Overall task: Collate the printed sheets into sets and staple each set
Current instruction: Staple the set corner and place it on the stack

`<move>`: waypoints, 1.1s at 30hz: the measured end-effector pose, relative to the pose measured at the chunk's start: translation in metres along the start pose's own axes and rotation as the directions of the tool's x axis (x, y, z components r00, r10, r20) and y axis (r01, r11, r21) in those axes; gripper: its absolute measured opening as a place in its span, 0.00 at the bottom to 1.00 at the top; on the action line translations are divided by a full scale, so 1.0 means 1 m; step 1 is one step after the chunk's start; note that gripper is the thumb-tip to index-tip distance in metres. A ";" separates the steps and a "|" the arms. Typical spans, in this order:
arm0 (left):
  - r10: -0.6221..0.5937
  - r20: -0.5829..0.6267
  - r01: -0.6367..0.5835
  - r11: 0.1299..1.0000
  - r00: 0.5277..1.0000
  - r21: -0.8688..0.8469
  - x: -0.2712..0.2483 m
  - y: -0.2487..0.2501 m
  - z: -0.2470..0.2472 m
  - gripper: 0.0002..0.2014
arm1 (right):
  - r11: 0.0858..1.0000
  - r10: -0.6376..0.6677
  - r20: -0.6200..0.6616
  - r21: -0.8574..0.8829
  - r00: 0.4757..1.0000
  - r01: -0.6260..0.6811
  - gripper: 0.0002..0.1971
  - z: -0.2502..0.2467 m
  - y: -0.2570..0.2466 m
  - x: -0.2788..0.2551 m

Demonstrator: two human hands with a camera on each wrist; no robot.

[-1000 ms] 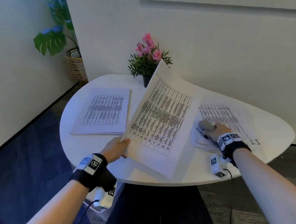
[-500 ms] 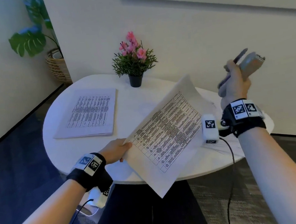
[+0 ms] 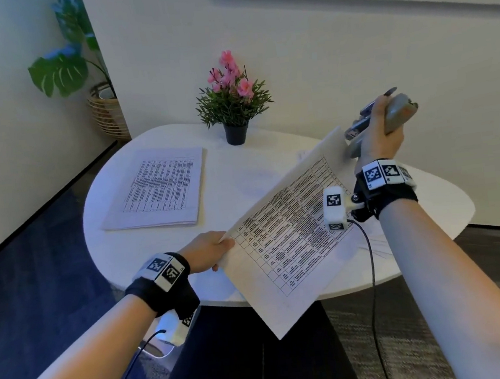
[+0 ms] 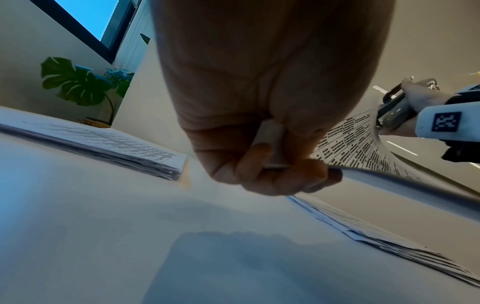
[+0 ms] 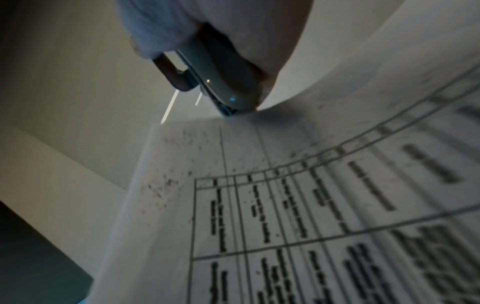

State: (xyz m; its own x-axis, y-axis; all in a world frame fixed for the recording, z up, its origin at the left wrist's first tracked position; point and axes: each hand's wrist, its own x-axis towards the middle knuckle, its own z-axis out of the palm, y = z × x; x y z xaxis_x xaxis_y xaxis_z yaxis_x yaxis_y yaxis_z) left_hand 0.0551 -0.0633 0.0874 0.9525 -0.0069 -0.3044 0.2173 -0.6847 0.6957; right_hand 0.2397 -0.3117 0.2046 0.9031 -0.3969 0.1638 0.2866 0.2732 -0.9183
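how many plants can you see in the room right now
2. A small pink-flowered potted plant stands at the back of the white table. A large-leaved plant in a wicker basket stands on the floor in the left corner. Others may lie outside the view.

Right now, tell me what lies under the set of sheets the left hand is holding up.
Under the held set, the white table and a loose stack of printed sheets show. How far that stack runs beneath is covered.

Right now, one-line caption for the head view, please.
Left hand holds a printed set over the table while the right hand brings the stapler to its far corner.
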 end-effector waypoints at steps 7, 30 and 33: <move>0.025 -0.004 -0.025 0.999 1.000 0.020 0.002 0.004 0.001 0.18 | 0.989 0.042 0.094 0.140 0.995 -0.055 0.16 0.003 -0.004 -0.007; -0.219 -0.074 0.207 0.968 0.973 -0.142 -0.009 -0.050 -0.032 0.17 | 0.329 0.497 0.061 -0.937 0.866 -0.122 0.19 -0.048 0.081 0.036; -0.279 -0.144 0.201 0.891 0.949 -0.406 -0.013 -0.057 -0.042 0.13 | 0.199 0.539 0.055 -0.978 0.840 -0.064 0.24 -0.064 0.085 0.017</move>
State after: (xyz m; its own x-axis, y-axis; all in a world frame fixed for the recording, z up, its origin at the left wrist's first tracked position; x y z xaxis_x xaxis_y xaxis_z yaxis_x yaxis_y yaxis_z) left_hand 0.0395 0.0069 0.0787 0.8742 0.2894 -0.3899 0.4717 -0.3157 0.8233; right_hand 0.2589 -0.3515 0.1062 0.9310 -0.1382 -0.3378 -0.3133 -0.7772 -0.5457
